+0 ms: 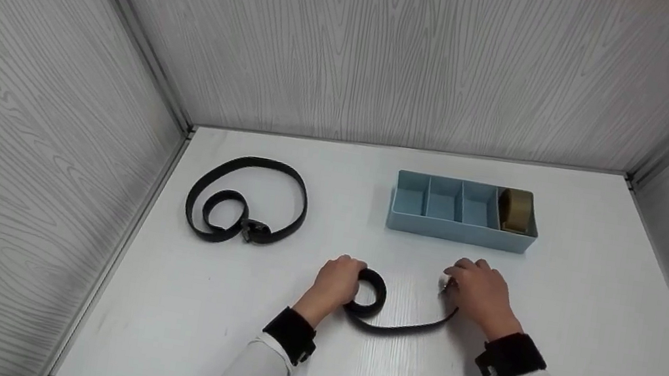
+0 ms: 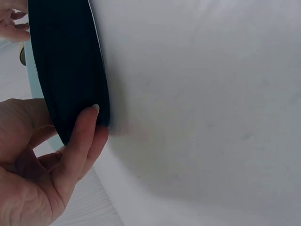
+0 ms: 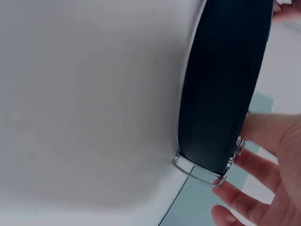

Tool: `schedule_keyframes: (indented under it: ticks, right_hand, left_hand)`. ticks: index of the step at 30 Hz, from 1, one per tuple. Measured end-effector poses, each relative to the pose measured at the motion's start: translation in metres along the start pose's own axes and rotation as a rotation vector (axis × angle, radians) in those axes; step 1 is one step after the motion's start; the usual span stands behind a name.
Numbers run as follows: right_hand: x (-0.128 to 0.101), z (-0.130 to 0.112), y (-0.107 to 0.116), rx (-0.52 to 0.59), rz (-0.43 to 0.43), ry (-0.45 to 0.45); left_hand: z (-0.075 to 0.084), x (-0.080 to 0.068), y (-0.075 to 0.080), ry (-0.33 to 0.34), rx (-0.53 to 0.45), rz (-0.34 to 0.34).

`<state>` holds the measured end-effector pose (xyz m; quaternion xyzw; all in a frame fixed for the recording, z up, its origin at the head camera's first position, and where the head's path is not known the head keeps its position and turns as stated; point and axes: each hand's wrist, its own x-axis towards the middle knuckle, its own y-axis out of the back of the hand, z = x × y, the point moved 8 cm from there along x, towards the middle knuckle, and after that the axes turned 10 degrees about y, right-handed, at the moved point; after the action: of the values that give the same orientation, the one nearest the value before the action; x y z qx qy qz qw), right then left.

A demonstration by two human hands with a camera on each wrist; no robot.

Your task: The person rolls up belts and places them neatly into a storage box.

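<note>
A black belt (image 1: 399, 332) stands on its edge on the white table, its left part wound into a round coil. My left hand (image 1: 339, 279) grips the left side of this coil; in the left wrist view, its fingertips (image 2: 87, 122) press on the belt's dark face (image 2: 70, 61). At the other end, my right hand (image 1: 480, 294) holds the silver metal buckle (image 3: 197, 180), with thumb and fingers on the buckle's side edge. Between both hands the strap sags in a curve toward me. Part of the buckle is hidden behind the right fingers in the head view.
A second black belt (image 1: 304, 203) lies loosely looped at the back left. Behind my right hand stands a light blue box with compartments (image 1: 460, 233); a brown tape roll (image 1: 518, 209) sits in its rightmost compartment. Grey wood-grain walls (image 1: 355, 52) enclose the table.
</note>
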<state>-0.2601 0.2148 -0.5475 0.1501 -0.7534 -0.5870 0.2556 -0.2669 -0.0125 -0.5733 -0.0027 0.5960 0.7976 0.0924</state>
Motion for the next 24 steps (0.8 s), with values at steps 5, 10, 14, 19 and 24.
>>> schedule_keyframes:
  ticks: [5,10,14,19,24]
  right_hand:
    - [-0.015,0.043,-0.001,0.111,-0.08,-0.222]
    - [-0.034,0.078,-0.001,0.209,-0.139,-0.45]
    - [-0.048,0.094,0.002,0.244,-0.141,-0.583]
    - [-0.049,0.093,0.005,0.253,-0.13,-0.593]
    - [-0.029,0.059,0.014,0.223,0.001,-0.386]
  left_hand:
    - [0.0,0.0,0.0,-0.008,-0.014,0.019]
    - [-0.002,0.001,-0.001,0.007,-0.022,0.033]
    - [-0.002,0.001,0.0,0.033,-0.033,0.036]
    - [-0.003,0.001,0.0,0.067,-0.062,0.059]
    - [-0.005,0.001,-0.002,0.1,-0.106,0.069]
